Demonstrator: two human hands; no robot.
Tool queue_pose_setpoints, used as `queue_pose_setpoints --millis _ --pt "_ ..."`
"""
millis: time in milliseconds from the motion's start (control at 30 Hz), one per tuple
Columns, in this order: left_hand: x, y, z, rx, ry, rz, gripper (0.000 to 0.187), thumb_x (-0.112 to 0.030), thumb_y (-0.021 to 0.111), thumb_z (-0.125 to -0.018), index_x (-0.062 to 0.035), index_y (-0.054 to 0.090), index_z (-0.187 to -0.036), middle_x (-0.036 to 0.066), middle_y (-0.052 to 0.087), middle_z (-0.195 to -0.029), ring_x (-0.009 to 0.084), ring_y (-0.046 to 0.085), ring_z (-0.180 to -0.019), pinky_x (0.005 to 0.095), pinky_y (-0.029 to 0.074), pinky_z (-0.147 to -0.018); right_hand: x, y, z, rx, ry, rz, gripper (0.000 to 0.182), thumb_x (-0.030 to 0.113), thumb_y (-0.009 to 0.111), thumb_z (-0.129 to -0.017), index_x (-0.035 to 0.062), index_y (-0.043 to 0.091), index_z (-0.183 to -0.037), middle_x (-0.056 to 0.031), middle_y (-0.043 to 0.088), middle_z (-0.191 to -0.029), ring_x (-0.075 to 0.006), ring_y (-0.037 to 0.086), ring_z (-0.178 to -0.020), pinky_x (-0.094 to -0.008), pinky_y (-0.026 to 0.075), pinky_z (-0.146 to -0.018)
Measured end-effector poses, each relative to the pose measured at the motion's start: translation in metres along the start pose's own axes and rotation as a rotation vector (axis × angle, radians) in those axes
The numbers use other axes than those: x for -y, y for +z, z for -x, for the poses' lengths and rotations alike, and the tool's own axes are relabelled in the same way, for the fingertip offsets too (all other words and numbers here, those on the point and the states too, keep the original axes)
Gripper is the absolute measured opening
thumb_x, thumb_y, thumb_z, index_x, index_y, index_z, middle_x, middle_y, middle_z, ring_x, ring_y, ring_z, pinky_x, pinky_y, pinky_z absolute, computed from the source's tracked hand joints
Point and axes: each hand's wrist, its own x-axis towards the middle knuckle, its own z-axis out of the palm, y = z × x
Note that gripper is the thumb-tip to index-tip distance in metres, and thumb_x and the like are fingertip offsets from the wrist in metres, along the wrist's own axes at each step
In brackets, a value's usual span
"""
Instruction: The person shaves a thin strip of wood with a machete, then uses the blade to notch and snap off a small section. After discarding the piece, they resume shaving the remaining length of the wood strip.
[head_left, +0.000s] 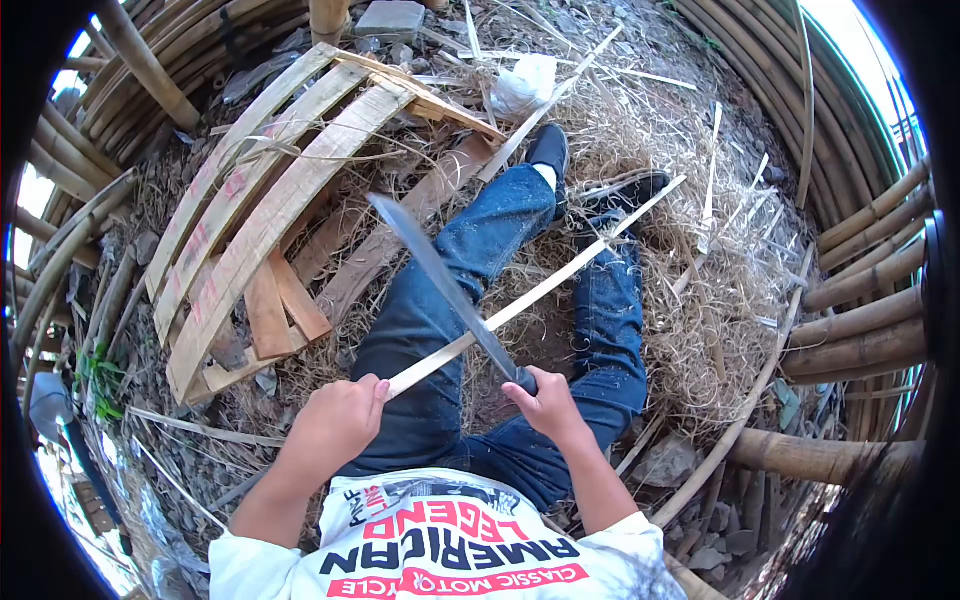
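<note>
My left hand (pixel 338 422) is closed around the near end of a pale bamboo strip (pixel 545 287), which stretches up and to the right over my legs. My right hand (pixel 548 404) grips the dark handle of a long knife (pixel 437 270). Its blade points up and to the left and crosses over the strip between my two hands. Whether the blade touches the strip is hard to tell. Both of my legs, in blue jeans (pixel 405 325), lie below the strip and the blade.
A wooden slatted pallet (pixel 285 190) lies at the left, beside loose boards (pixel 275 310). Curly shavings (pixel 690 340) cover the ground at the right. A plastic bag (pixel 524 84) sits beyond my feet. Bamboo poles (pixel 860 350) line both sides.
</note>
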Motion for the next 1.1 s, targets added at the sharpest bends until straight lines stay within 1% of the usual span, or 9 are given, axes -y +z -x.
queue_pose_setpoints --millis 100,133,167,233,267,567,900,1100 --pt "0.004 -0.004 0.005 0.013 0.042 0.009 0.034 -0.026 0.044 -0.102 -0.0016 0.059 -0.085 0.026 0.06 -0.068 0.0461 0.061 -0.068 0.0544 0.047 -0.064 -0.008 -0.007 -0.006 0.001 -0.012 0.093 0.043 0.039 0.072 -0.083 -0.0014 0.06 -0.075 -0.0181 0.057 -0.058 -0.0346 0.06 -0.054 -0.0394 0.045 -0.053" --pt "0.009 -0.003 0.006 -0.034 0.109 -0.023 0.033 -0.025 0.045 -0.102 -0.0017 0.056 -0.081 0.022 0.06 -0.061 0.0413 0.062 -0.059 0.0507 0.049 -0.056 -0.008 -0.007 -0.008 0.011 -0.019 0.09 0.048 0.044 0.072 -0.083 -0.0009 0.06 -0.074 -0.0198 0.058 -0.059 -0.0378 0.061 -0.057 -0.0421 0.047 -0.054" --pt "0.009 -0.005 0.007 -0.032 0.1 -0.021 0.033 -0.025 0.045 -0.102 -0.0017 0.056 -0.081 0.022 0.06 -0.061 0.0413 0.062 -0.059 0.0507 0.049 -0.056 -0.007 -0.006 -0.011 0.02 -0.029 0.084 0.053 0.05 0.071 -0.083 -0.0003 0.061 -0.074 -0.0214 0.059 -0.06 -0.041 0.063 -0.061 -0.0447 0.048 -0.056" --pt "0.009 -0.012 0.008 -0.076 0.148 -0.06 0.033 -0.025 0.047 -0.102 -0.0017 0.056 -0.08 0.021 0.059 -0.06 0.0405 0.062 -0.058 0.0499 0.049 -0.055 -0.004 -0.006 -0.015 0.019 -0.04 0.095 0.053 0.051 0.071 -0.083 -0.0003 0.06 -0.073 -0.0216 0.059 -0.059 -0.0415 0.062 -0.061 -0.0449 0.049 -0.056" --pt "0.007 -0.015 0.008 -0.071 0.129 -0.085 0.033 -0.025 0.048 -0.102 -0.0017 0.055 -0.079 0.021 0.059 -0.06 0.04 0.062 -0.058 0.0492 0.049 -0.055 -0.004 -0.006 -0.016 0.01 -0.047 0.108 0.054 0.052 0.07 -0.083 -0.0003 0.06 -0.072 -0.0218 0.058 -0.059 -0.042 0.062 -0.061 -0.0452 0.049 -0.056" --pt "0.008 -0.018 0.006 -0.04 0.134 -0.099 0.034 -0.026 0.046 -0.102 -0.0014 0.055 -0.08 0.021 0.06 -0.06 0.0403 0.062 -0.058 0.0487 0.05 -0.055 0.001 -0.004 -0.013 -0.046 -0.054 0.158 0.056 0.054 0.069 -0.082 0.0003 0.058 -0.069 -0.0206 0.057 -0.056 -0.0418 0.062 -0.059 -0.046 0.049 -0.055" --pt "0.012 -0.019 0.009 -0.024 0.138 -0.113 0.034 -0.026 0.045 -0.102 -0.0018 0.056 -0.081 0.021 0.06 -0.061 0.04 0.062 -0.059 0.0483 0.05 -0.056 -0.003 -0.006 -0.007 -0.042 -0.038 0.207 0.056 0.055 0.069 -0.082 0.0009 0.061 -0.071 -0.019 0.059 -0.056 -0.0397 0.063 -0.059 -0.0451 0.05 -0.055" --pt "0.014 -0.023 0.011 -0.019 0.111 -0.097 0.034 -0.026 0.045 -0.103 -0.0018 0.056 -0.081 0.021 0.059 -0.061 0.0407 0.062 -0.059 0.0489 0.05 -0.056 -0.001 -0.007 -0.007 -0.051 -0.068 0.261 0.055 0.055 0.069 -0.082 0.0015 0.061 -0.072 -0.0188 0.059 -0.056 -0.039 0.064 -0.058 -0.0451 0.05 -0.055"
